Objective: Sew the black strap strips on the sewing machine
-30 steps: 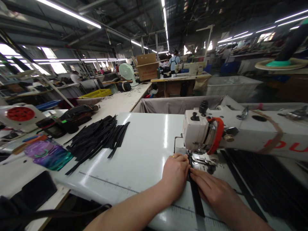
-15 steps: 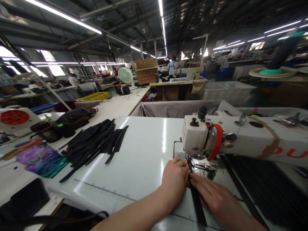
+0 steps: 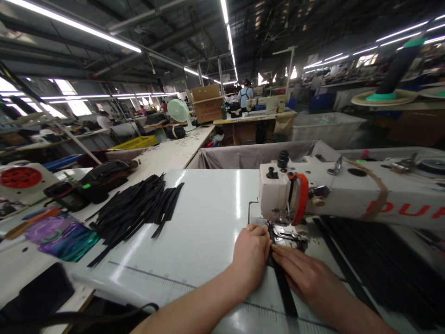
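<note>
A black fabric strip (image 3: 285, 292) runs from the near table edge up to the needle area of a white sewing machine (image 3: 330, 185). Close to the presser foot, my left hand (image 3: 252, 253) has its fingers closed on the strip from the left side. My right hand (image 3: 306, 273) pinches the same strip from the right, its fingertips just below the metal plate (image 3: 287, 234). The two hands nearly meet at the strip. What lies beneath the left fingers is hidden.
Cut black strips (image 3: 135, 208) lie heaped on the left of the white table (image 3: 205, 222). Longer black strips (image 3: 371, 260) lie under the machine arm. A shiny purple-teal pouch (image 3: 62, 236) and a dark flat object (image 3: 45, 290) rest at far left. A cloth-lined bin (image 3: 239, 157) stands behind.
The view has turned slightly, so the machine sits a little further left in the picture. Both hands stay on the strip by the presser foot, with no clear shift along it.
</note>
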`<state>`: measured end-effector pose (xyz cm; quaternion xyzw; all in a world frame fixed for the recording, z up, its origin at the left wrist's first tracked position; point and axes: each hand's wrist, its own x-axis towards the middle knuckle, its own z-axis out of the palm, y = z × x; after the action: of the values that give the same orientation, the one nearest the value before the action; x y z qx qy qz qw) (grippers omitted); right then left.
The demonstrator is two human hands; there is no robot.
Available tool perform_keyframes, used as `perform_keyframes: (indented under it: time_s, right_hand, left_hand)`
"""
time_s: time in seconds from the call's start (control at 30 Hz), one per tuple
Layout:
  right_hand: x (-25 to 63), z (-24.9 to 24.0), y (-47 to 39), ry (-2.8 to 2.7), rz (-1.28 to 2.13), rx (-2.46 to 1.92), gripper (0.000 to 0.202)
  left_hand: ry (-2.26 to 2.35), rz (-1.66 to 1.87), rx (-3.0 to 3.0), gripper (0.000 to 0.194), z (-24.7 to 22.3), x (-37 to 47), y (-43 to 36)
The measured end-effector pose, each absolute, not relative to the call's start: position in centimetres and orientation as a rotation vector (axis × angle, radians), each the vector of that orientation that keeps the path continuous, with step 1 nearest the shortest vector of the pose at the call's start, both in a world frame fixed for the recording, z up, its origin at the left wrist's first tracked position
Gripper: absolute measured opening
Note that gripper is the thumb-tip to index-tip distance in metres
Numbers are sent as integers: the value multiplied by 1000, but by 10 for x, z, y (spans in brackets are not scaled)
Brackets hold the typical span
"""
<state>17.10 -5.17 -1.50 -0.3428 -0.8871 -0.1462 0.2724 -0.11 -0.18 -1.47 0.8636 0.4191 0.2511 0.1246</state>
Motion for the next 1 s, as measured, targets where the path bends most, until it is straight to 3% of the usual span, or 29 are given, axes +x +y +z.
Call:
perform_keyframes:
  time_s: [0.1, 0.57, 1.0]
  right_hand:
    - [172, -15, -51, -2396, -367, -943, 36]
    - [179, 7, -54, -2415, 163, -888, 27]
    - [184, -6, -39, -2372, -46, -982, 30]
  left_hand:
    - [1233, 726, 2527, 28, -10, 1, -3]
    - [1197, 884, 2345, 24, -6, -1, 0]
    - [1211, 849, 2371, 23, -7, 0, 0]
